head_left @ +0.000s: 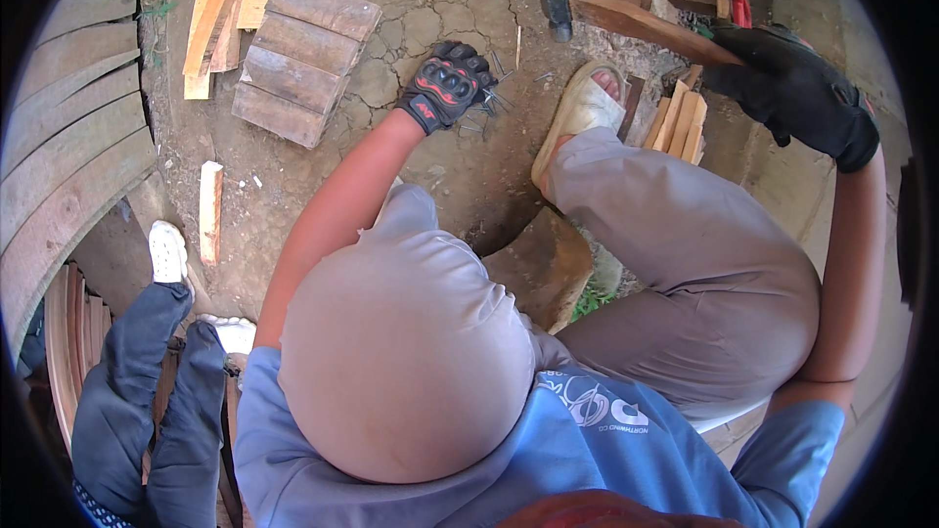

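Right hand (797, 93) gripping slanted hammer (636, 23), head (559, 8) leftward

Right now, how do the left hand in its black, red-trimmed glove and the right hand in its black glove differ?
The left hand is beside thin grey metal nails on cracked earth, while the right hand grips a wooden-handled hammer. The left hand shows red trim across its knuckles; the right hand shows mostly plain black. Both are gloved, with bare forearms behind them.
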Demonstrator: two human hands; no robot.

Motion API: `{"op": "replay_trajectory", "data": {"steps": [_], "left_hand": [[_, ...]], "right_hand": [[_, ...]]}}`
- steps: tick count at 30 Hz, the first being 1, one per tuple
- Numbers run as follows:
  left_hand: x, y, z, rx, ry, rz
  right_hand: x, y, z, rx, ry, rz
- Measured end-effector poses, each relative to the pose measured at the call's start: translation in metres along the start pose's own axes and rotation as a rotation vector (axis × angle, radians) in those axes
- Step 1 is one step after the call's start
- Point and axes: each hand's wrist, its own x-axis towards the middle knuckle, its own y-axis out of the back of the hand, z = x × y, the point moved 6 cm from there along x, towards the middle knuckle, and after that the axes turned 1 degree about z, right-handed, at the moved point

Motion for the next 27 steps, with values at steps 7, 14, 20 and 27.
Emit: {"op": "replay_trajectory", "data": {"steps": [7, 14, 20, 27], "left_hand": [[-0.008, -0.011, 0.013, 0.116, -0.012, 0.038], [-0.010, -0.022, 0.016, 0.197, -0.046, 0.082], [-0.013, -0.009, 0.019, 0.207, -0.089, 0.127], [0.005, 0.008, 0.044, 0.104, -0.040, 0.068]], "right_hand": [[0.010, 0.003, 0.019, -0.011, 0.044, 0.032], [0.010, 0.001, 0.015, 0.027, 0.015, -0.001], [0.011, 0.003, 0.003, 0.007, -0.014, -0.139], [0.015, -0.001, 0.003, 0.058, -0.029, -0.063]]}}
